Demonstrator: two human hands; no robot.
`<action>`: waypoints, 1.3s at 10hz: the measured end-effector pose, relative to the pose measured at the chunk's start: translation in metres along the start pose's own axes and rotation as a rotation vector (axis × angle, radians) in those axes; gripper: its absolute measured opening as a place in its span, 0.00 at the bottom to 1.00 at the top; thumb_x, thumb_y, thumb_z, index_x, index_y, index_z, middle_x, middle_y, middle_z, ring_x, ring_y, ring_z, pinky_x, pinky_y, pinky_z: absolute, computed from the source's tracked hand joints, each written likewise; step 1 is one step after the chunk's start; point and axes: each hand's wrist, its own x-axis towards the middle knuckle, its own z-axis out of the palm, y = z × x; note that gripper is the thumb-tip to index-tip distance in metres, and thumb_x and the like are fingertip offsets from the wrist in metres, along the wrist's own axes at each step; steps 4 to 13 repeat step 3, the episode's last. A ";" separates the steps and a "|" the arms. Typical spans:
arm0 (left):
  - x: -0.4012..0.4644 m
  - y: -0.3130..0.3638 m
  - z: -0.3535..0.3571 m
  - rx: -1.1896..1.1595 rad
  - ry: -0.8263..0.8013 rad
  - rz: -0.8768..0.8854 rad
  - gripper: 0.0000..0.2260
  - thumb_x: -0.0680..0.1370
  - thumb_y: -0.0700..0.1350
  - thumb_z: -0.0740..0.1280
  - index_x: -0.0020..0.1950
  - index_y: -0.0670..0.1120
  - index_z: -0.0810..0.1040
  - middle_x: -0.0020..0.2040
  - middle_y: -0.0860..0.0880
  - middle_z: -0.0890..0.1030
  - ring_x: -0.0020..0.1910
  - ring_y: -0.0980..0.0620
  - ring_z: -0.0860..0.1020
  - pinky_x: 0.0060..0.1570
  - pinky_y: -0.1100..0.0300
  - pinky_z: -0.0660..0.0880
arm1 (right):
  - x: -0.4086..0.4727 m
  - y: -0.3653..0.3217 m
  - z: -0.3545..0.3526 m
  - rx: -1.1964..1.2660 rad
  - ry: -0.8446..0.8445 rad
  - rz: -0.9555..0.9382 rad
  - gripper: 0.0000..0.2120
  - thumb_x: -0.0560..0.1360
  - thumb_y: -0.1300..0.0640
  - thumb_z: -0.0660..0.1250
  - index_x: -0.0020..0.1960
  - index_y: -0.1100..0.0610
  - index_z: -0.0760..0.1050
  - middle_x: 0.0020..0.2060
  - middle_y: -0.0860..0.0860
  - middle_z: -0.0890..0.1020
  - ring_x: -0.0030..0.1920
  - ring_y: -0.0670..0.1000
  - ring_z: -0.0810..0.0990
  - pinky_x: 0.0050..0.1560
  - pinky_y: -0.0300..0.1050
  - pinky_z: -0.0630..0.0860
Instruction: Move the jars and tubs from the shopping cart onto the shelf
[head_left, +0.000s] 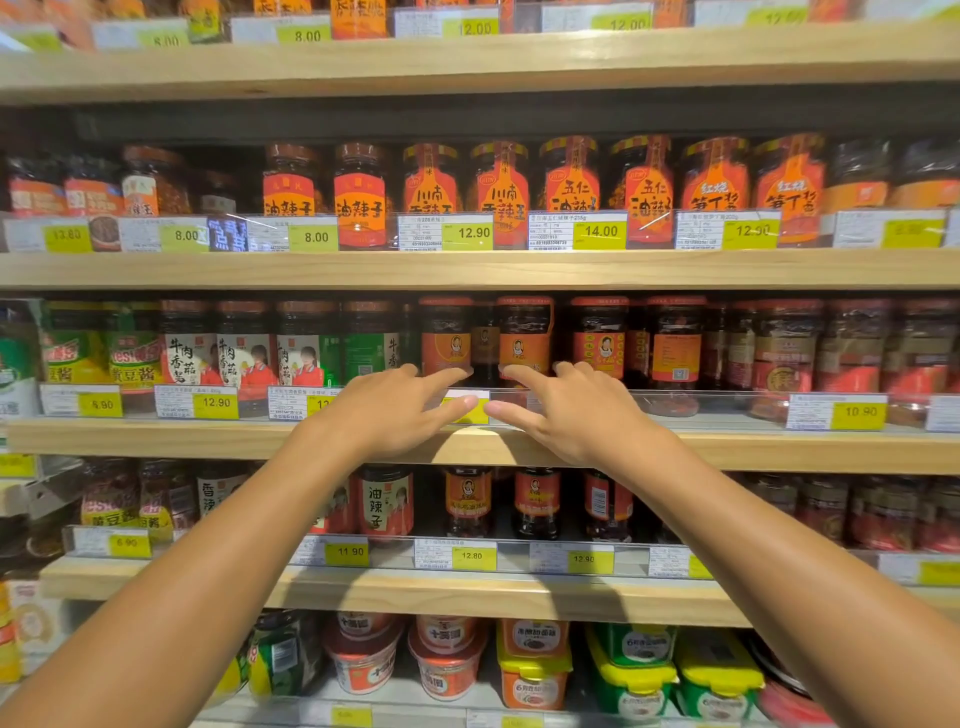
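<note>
Two forearms enter from the lower corners of the head view; both are bare from the frame edge to the wrist, with no sleeve in view; the left hand (387, 415) is bare, with no glove, ring or wristband visible; the right hand (576, 415) is likewise bare, with no glove, ring, watch or strap visible; fingernails are short and unpainted where they show; no markings appear on either arm

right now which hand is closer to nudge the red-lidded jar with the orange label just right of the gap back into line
Right. The right hand has its index fingertip at the base of that jar; the left hand points at the neighbouring jar left of the gap. Both hands are empty.
</note>
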 end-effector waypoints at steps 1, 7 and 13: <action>-0.017 -0.006 0.000 0.017 0.104 0.032 0.27 0.79 0.69 0.49 0.78 0.64 0.55 0.71 0.50 0.71 0.68 0.47 0.72 0.60 0.49 0.74 | -0.016 0.008 -0.004 0.026 0.086 -0.003 0.34 0.77 0.27 0.47 0.78 0.40 0.60 0.70 0.53 0.73 0.68 0.58 0.73 0.62 0.54 0.71; -0.052 -0.001 0.007 -0.113 0.417 0.191 0.24 0.81 0.62 0.54 0.76 0.58 0.65 0.71 0.57 0.72 0.69 0.55 0.70 0.62 0.53 0.74 | -0.060 0.025 -0.009 0.108 0.223 -0.069 0.30 0.80 0.33 0.54 0.76 0.47 0.65 0.73 0.45 0.71 0.72 0.50 0.68 0.69 0.49 0.67; -0.052 -0.001 0.007 -0.113 0.417 0.191 0.24 0.81 0.62 0.54 0.76 0.58 0.65 0.71 0.57 0.72 0.69 0.55 0.70 0.62 0.53 0.74 | -0.060 0.025 -0.009 0.108 0.223 -0.069 0.30 0.80 0.33 0.54 0.76 0.47 0.65 0.73 0.45 0.71 0.72 0.50 0.68 0.69 0.49 0.67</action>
